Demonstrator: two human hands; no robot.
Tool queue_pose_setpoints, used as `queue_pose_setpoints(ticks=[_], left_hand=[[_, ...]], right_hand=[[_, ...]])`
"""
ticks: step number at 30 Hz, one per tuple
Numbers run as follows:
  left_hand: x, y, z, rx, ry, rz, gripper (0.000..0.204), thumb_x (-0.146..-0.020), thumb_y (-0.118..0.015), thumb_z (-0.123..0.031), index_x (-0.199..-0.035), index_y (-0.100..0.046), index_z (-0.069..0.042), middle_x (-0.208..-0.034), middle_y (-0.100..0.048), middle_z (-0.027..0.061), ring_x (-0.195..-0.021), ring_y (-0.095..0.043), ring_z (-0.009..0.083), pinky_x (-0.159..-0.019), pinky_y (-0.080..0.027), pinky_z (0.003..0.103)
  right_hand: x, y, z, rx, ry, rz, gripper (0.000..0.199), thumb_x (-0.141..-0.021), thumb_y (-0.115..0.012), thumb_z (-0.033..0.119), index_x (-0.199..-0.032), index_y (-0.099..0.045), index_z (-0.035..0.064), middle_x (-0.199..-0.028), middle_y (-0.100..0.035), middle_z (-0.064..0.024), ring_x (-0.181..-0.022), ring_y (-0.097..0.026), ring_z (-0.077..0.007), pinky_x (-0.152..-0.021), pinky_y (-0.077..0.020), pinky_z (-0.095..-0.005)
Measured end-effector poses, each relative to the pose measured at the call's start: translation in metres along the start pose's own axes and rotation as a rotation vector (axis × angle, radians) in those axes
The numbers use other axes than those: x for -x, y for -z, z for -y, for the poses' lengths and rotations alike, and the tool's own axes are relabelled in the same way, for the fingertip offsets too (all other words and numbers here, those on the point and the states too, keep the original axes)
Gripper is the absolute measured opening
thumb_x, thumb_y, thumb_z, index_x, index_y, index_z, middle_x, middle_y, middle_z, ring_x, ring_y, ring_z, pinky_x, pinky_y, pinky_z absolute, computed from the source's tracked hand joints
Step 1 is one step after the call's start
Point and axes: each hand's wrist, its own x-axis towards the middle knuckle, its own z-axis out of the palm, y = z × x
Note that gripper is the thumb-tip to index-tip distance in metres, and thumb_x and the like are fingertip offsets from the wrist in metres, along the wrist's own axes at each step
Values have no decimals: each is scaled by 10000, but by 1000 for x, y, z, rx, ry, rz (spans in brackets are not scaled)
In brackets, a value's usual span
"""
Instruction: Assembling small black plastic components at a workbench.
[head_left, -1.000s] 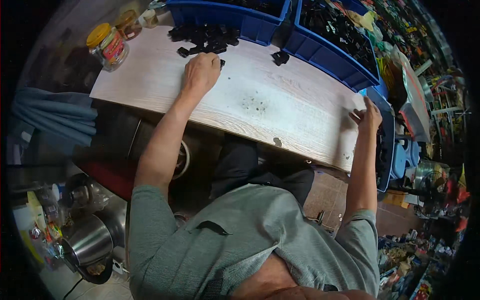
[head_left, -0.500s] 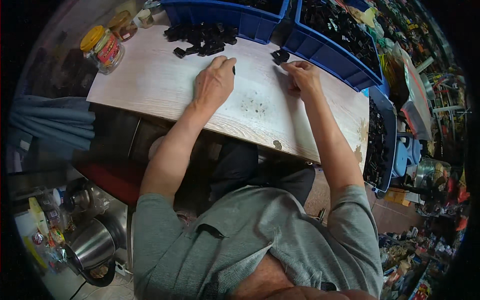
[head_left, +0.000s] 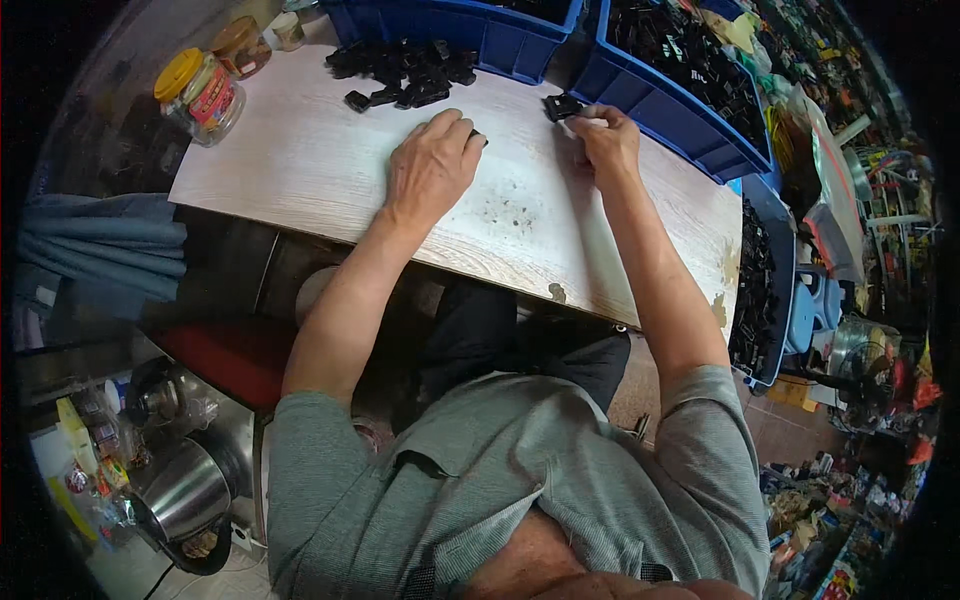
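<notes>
My left hand (head_left: pixel 432 165) is over the middle of the white wood-grain table (head_left: pixel 300 180), its fingers closed around a small black plastic part (head_left: pixel 483 139) that mostly hides behind them. To its right, my right hand (head_left: pixel 608 142) has its thumb and fingers pinched at the near edge of another black plastic part (head_left: pixel 562 106). That part rests near the foot of the right blue bin (head_left: pixel 660 108). A loose pile of similar black parts (head_left: pixel 405 72) lies beyond my left hand, against the left blue bin (head_left: pixel 450 35).
Both bins stand along the far edge and hold black parts. Jars, one a yellow-lidded jar (head_left: pixel 205 95), stand at the far left. Another blue crate (head_left: pixel 775 290) of black parts sits beside the table's right edge. A metal kettle (head_left: pixel 185 490) is at lower left.
My left hand has turned slightly and shifted a little right, with more of its black part showing. My right hand has moved slightly away from me, and the part at its fingertips looks turned.
</notes>
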Motion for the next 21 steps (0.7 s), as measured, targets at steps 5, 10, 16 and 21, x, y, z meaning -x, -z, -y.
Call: queue_pose_setpoints(ticks=[5, 10, 16, 21], left_hand=[[-3, -1, -5, -4, -67, -26, 227, -908, -721, -213, -1020, -730, -16, -1090, -726, 132, -948, -705, 311, -816, -571, 400], [-1, 2, -4, -39, -70, 57, 198, -906, -722, -198, -1023, -737, -40, -1012, -726, 116, -894, -692, 288, -774, -565, 393], [0, 1, -3, -27, -148, 20, 209, -911, -707, -165, -1057, -729, -17, -1022, -726, 126, -906, -683, 300, -776, -565, 408], [6, 5, -1, 15, -175, 105, 249, -911, -697, -135, -1121, -714, -1, -1086, -729, 132, -941, -684, 305, -824, -569, 403]], right_hand=[[-14, 8, -4, 69, 180, 12, 416, -824, -788, 90, -1221, -667, 115, -645, -562, 2, -468, -506, -124, -396, -439, -311], [-8, 11, 7, 166, 102, 125, 348, -771, -838, 156, -1083, -696, 93, -729, -653, -44, -581, -591, -149, -538, -471, -308], [15, 20, 15, 159, 51, 210, 287, -783, -858, 142, -969, -646, 93, -657, -591, -6, -480, -530, -114, -408, -430, -287], [37, 30, 23, 193, 1, 290, 289, -765, -872, 141, -906, -622, 106, -668, -601, -6, -490, -538, -103, -416, -443, -270]])
